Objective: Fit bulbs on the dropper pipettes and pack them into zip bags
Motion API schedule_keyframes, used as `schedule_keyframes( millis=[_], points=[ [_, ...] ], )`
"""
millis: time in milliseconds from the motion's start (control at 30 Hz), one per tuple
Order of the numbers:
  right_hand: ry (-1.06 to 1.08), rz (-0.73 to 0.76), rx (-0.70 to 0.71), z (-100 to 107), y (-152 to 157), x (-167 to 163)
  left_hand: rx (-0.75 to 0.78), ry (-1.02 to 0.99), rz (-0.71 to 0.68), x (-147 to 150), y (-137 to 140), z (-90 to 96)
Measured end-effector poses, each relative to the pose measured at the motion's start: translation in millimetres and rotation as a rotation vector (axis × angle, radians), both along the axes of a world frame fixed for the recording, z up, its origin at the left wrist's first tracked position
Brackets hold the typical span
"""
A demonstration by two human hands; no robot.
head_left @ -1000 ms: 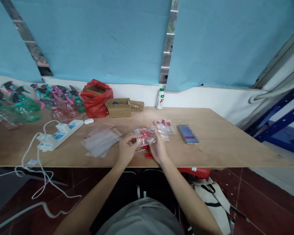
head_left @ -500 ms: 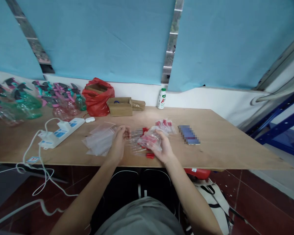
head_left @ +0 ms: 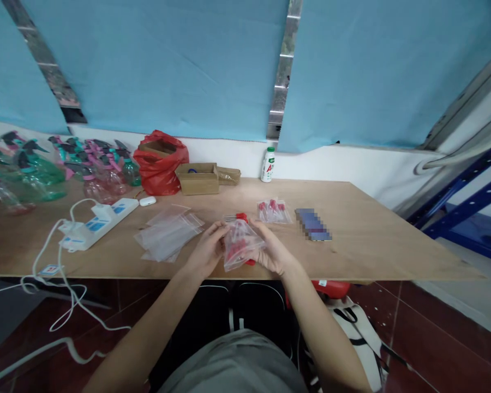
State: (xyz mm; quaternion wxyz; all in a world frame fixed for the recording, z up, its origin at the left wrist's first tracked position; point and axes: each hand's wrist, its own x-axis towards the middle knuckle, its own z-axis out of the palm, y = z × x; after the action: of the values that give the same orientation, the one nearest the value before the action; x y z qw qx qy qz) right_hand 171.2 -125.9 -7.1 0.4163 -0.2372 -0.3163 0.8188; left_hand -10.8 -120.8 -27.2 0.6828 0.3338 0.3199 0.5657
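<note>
- Our left hand has rejoined our right hand, so the clear plastic bag with red pieces inside is now gripped from both sides, no longer by the right alone.
- We hold it tilted between our narrowed hands, partly hiding slender clear pieces with red ends beyond.
- Our forearms converge forward over the brown wooden counter.

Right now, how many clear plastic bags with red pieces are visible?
2: the held bag between left hand and right hand; the second bag on the brown wooden table. More may hide underneath.
</note>
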Motion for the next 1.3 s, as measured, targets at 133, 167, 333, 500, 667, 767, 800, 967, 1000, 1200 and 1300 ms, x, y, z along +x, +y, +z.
schedule_keyframes(
  millis=[133,167,333,500,667,767,800,967,1000,1200,1300],
  points=[
    [0.051,0.015,0.046,5.3,-1.5,2.2,-0.046,-0.168,0.147,0.0,7.0,-4.3],
    [0.039,0.012,0.074,6.5,-2.5,2.8,-0.052,-0.192,0.192,-0.3,8.2,-4.6],
    [-0.087,-0.115,0.201,3.9,-7.0,0.3,-0.058,-0.222,0.368,-6.2,6.8,5.5],
    [-0.077,-0.380,0.174,-5.4,-2.8,-10.8,-0.092,-0.249,0.283,-12.4,-3.0,28.9],
    [0.023,-0.449,0.143,-2.9,1.7,-9.6,-0.329,-0.138,0.185,-13.6,-4.1,37.8],
    [0.049,-0.404,0.122,-1.1,2.2,-7.8,-0.323,-0.152,0.292,-12.3,-2.4,37.6],
    [0.054,-0.386,0.106,-1.3,2.2,-8.1,-0.322,-0.159,0.319,-12.0,-2.5,38.1],
    [0.064,-0.389,0.025,-4.5,0.1,-16.0,-0.415,-0.145,0.339,-14.2,-11.6,49.0],
    [0.066,-0.404,0.022,-4.5,-1.0,-17.8,-0.429,-0.138,0.332,-15.3,-14.9,52.4],
    [0.069,-0.441,0.086,-3.6,-7.3,-22.7,-0.425,-0.159,0.320,-20.5,-29.0,69.8],
    [0.055,-0.410,0.093,-5.3,-8.3,-23.3,-0.414,-0.122,0.300,-22.6,-31.3,73.8]
  ],
)
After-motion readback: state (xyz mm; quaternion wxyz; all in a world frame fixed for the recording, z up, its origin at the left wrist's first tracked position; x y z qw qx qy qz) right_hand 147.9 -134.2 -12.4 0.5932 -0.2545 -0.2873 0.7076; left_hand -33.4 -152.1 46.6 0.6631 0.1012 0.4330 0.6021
